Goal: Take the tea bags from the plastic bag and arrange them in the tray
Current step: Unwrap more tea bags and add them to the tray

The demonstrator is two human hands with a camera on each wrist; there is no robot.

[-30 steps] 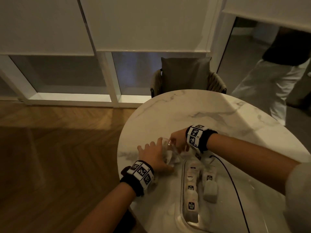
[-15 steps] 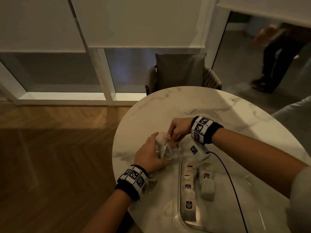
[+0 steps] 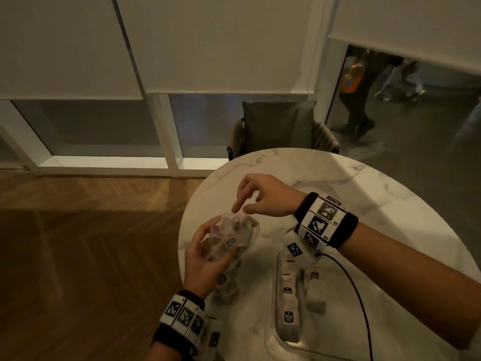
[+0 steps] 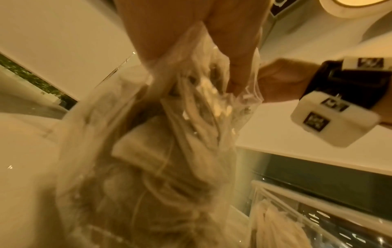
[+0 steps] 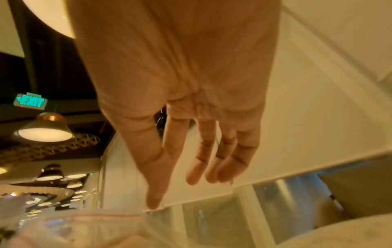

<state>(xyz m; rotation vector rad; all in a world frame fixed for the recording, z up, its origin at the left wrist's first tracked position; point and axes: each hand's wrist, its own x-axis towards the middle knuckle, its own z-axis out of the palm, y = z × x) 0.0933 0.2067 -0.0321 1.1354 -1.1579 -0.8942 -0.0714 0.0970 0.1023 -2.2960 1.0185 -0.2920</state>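
Tea bags (image 3: pixel 229 238) sat bunched in a clear plastic bag (image 3: pixel 234 246) grasped by the left hand (image 3: pixel 205 261) above the tabletop (image 3: pixel 338 183), where the released right hand (image 3: pixel 263 196), reaching in, risked spilling them short of the tray (image 3: pixel 276 316).

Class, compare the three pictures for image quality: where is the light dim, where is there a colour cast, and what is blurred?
Head view: dim room, the table darkly shaded, tea bags in the tray soft. Left wrist view: warm yellow cast, the plastic bag smeared by blur. Right wrist view: same cast, right hand fairly sharp, the bag's edge below it blurred.
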